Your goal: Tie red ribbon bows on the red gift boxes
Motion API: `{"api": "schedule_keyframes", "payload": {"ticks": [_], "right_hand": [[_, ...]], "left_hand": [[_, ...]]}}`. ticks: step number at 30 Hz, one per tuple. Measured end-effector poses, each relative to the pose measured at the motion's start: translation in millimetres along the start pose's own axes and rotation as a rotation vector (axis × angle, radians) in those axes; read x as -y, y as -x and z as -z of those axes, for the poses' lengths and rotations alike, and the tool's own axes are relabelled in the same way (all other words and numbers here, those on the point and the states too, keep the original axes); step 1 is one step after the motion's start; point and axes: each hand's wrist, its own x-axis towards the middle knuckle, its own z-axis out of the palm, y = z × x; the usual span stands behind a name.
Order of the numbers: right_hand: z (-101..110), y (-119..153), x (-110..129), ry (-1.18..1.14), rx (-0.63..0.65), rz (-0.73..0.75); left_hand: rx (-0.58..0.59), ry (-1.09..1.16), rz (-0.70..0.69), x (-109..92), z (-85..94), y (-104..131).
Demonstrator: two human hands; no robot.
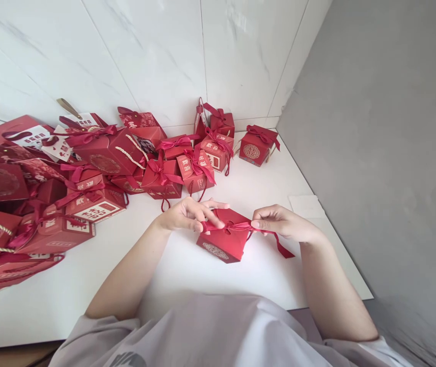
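Observation:
A red gift box (221, 243) with a round pale pattern on its front side stands on the white table (187, 270) before me. A red ribbon (241, 226) crosses its top, twisted at the middle. My left hand (191, 214) is at the box's left; it pinches the ribbon's left part, and a fingertip rests near the crossing. On the right, my right hand (279, 223) pinches the ribbon between thumb and fingers. From there a loose ribbon end hangs down to the right, over the table.
Several red boxes with ribbon bows (162, 178) crowd the left and back of the table. One box (258, 145) stands apart at the back right. A white piece (305, 206) lies by the right edge. Marble-patterned tiles (164, 51) rise behind.

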Motion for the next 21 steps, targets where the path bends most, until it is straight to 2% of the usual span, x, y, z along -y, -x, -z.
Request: {"api": "schedule_keyframes", "payload": {"ticks": [3,7,14,16,21], "right_hand": [[-1,-1,0,-0.031,0.016,0.007],[1,2,1,-0.038,0.012,0.05],[-7,3,4,-0.089,-0.135,0.386],[-12,-2,4,-0.091,-0.164,0.427],[-26,-13,2,-0.087,-0.141,0.441]], "left_hand": [[-0.067,0.029,0.011,6,-6.6,-3],[-0.151,-0.057,0.012,3,-15.3,-7],[-0.165,-0.202,0.045,-5,-20.7,-9],[-0.182,-0.24,0.059,-7,-22.0,-10],[-0.264,-0.249,0.099,-9,-25.8,-11]]}}
